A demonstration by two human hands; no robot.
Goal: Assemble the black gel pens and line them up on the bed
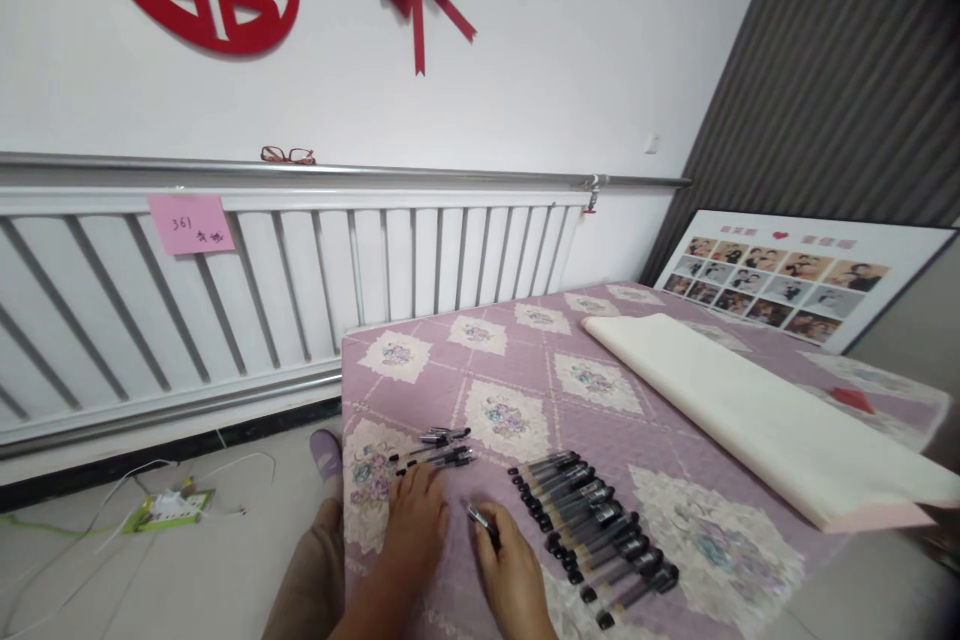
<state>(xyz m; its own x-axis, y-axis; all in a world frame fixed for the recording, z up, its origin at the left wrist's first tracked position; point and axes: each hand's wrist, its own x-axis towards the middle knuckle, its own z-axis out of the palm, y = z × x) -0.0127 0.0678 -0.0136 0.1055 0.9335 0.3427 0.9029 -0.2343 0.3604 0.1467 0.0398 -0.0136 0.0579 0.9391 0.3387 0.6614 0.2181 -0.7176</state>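
My right hand (511,570) is closed round a pen (484,524), its silvery tip end sticking out past the fingers. My left hand (417,518) lies palm down on the purple flowered cover (525,480), its fingertips at the near side of a small group of black and clear pens (442,448). Nothing shows in its grasp, though the undersides of the fingers are hidden. To the right of my right hand, a long slanting row of black-capped pens (592,520) lies side by side on the cover.
A folded cream sheet (720,400) and a framed photo board (780,275) occupy the right side. Beyond the cover stands a white radiator (420,260) with a pink note (193,224). A power strip (169,510) with cables lies on the floor at left.
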